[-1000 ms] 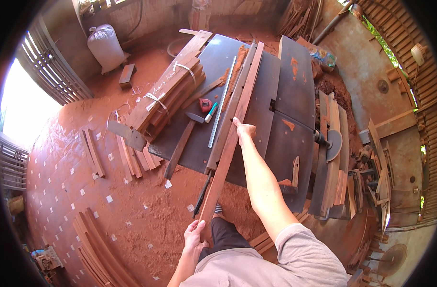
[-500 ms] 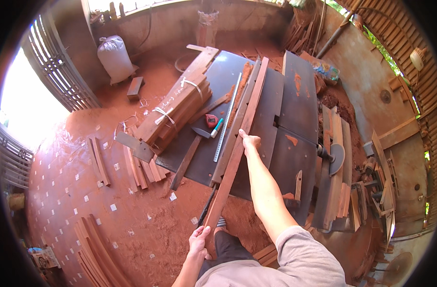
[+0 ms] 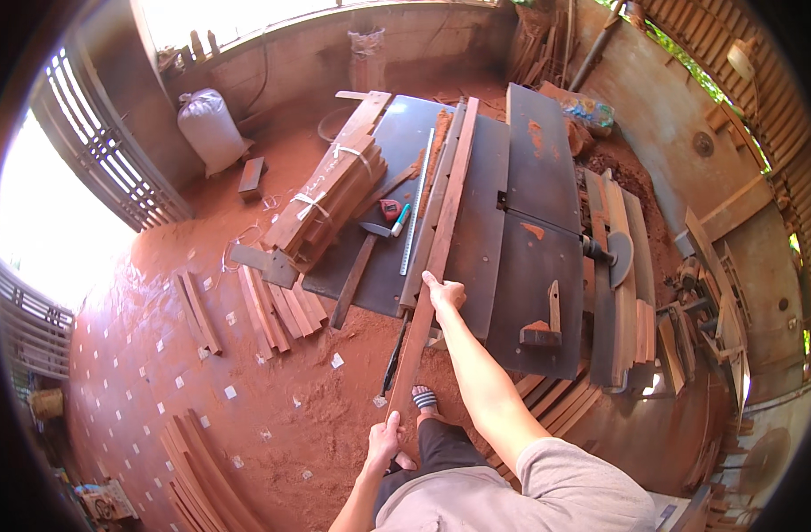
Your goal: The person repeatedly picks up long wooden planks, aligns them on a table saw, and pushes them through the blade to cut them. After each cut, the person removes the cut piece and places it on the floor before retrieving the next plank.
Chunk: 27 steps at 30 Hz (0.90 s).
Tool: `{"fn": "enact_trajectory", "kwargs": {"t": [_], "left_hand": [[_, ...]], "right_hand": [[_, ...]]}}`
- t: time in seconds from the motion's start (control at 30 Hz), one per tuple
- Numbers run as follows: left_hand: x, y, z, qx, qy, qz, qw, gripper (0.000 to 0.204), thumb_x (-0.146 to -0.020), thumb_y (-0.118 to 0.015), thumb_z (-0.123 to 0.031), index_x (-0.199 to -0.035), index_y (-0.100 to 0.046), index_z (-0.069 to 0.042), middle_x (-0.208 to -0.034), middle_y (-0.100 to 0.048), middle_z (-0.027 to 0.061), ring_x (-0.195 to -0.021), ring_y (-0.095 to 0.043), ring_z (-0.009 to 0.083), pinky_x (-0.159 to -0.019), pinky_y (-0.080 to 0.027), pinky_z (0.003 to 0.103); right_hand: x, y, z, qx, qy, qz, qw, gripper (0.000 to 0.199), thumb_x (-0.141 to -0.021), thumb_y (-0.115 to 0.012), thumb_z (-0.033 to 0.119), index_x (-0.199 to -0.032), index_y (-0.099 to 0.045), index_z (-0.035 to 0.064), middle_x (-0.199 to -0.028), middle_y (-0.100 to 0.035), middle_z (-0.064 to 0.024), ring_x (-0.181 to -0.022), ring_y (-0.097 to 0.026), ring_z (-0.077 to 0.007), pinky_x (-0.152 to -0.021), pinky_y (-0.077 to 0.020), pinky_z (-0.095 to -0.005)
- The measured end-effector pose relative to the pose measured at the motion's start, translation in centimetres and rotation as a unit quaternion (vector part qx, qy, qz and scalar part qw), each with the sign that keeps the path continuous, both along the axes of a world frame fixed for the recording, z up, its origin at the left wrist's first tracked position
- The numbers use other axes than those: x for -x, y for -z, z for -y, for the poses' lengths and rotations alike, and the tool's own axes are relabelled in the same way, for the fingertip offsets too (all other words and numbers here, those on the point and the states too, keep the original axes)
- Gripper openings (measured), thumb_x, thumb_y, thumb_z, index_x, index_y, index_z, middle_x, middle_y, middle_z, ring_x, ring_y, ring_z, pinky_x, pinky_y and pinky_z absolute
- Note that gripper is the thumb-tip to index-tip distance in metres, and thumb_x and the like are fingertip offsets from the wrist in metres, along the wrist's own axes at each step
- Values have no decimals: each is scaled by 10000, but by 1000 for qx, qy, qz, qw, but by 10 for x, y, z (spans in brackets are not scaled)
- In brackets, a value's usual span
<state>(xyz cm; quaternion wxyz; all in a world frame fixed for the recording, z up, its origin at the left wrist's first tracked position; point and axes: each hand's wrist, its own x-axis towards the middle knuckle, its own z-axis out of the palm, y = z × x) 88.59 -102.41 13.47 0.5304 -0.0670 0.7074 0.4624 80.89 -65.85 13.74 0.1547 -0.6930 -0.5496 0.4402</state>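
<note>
A long reddish wooden strip (image 3: 452, 199) lies lengthwise along a dark straight bar (image 3: 434, 213) on the metal-topped table (image 3: 472, 293). Its near end sticks out past the table edge toward me. My left hand (image 3: 385, 441) is closed around that near end. Farther up, by the table edge, my right hand (image 3: 445, 294) grips the same strip, thumb on top. Left of the bar lie a steel ruler (image 3: 417, 208), a teal-and-white marker (image 3: 401, 221), a red tape measure (image 3: 390, 210) and a hammer (image 3: 361, 266).
A tied bundle of boards (image 3: 334, 186) rests on the table's left part. A round disc on a shaft (image 3: 619, 259) sticks out at the right side. Wood strips (image 3: 192, 470) lie on the dusty floor, and a white sack (image 3: 212, 133) stands at the back left.
My right hand has come back along the strip toward me, nearer the table edge. The left hand stays at the near end. The whole view has shifted slightly.
</note>
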Motion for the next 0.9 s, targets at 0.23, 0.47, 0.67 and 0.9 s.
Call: {"fn": "enact_trajectory", "kwargs": {"t": [0.23, 0.47, 0.67, 0.9], "left_hand": [[-11, 14, -12, -32, -46, -11, 998, 508, -998, -631, -463, -728, -650, -33, -558, -516, -20, -448, -447, 86, -416, -327, 260], [0, 11, -17, -43, -62, 32, 997, 529, -1005, -617, -476, -723, -613, -29, -529, -459, -27, -392, -381, 89, -369, -288, 252], [6, 11, -25, -47, -41, 46, 997, 520, -1014, -600, -479, -746, -607, -33, -527, -445, -36, -395, -380, 81, -366, -290, 250], [10, 8, -34, -45, -21, 32, 998, 526, -1015, -599, -484, -744, -614, -33, -531, -453, -39, -401, -385, 75, -369, -288, 249]], "right_hand": [[-5, 41, -27, -27, -4, 24, 999, 742, -687, -877, 570, -1061, -691, -44, -1197, -678, -273, -1228, -593, -426, -1085, -447, -483], [7, 22, -24, -9, 12, 13, 1000, 618, -711, -882, 531, -859, -719, -46, -1045, -735, -245, -1015, -716, -377, -903, -560, -454], [10, 23, -34, -5, 27, 15, 1000, 608, -696, -889, 540, -827, -713, -27, -1038, -734, -248, -1019, -714, -382, -898, -564, -462], [9, 27, -42, -43, 50, 15, 998, 603, -670, -909, 540, -720, -674, -12, -962, -734, -248, -970, -711, -381, -876, -546, -467]]}}
